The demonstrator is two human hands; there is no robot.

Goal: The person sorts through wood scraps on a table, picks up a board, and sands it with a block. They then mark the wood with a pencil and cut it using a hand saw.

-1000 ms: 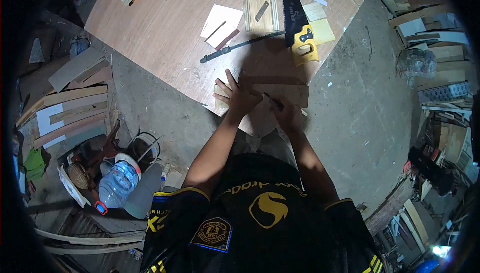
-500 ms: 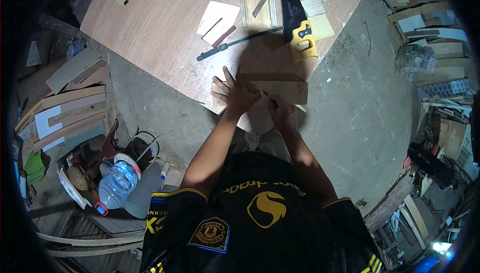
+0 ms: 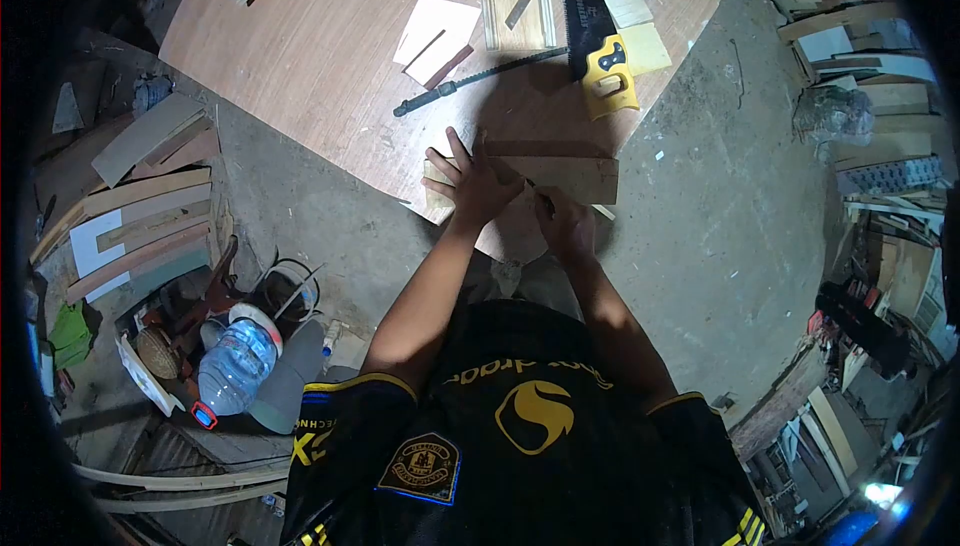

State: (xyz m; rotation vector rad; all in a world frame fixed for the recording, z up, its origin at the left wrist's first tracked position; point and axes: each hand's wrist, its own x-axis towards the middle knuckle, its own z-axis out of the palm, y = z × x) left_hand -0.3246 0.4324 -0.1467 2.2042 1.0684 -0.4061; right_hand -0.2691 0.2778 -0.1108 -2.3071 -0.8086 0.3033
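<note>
My left hand [image 3: 482, 192] lies with its fingers spread over a wooden board [image 3: 585, 183] at the near edge of the table, its thumb pointing towards my other hand. My right hand [image 3: 567, 226] is closed just below the board's near side, beside that thumb. Something small and dark shows at its fingertips, too shadowed to name. Farther along, a handsaw [image 3: 604, 68] with a yellow handle lies flat. A thin dark saw-like blade with a black handle [image 3: 425, 103] stretches to the left of it.
The wooden table [image 3: 300, 66] carries a white sheet [image 3: 432, 31], a framed wood panel [image 3: 512, 31] and several offcuts. On the floor at left stand a large plastic bottle [image 3: 238, 371] and stacked boards [image 3: 150, 226]. More scrap wood [image 3: 890, 101] lines the right side.
The view has shifted very slightly. Both hands stay at the board in almost the same pose.
</note>
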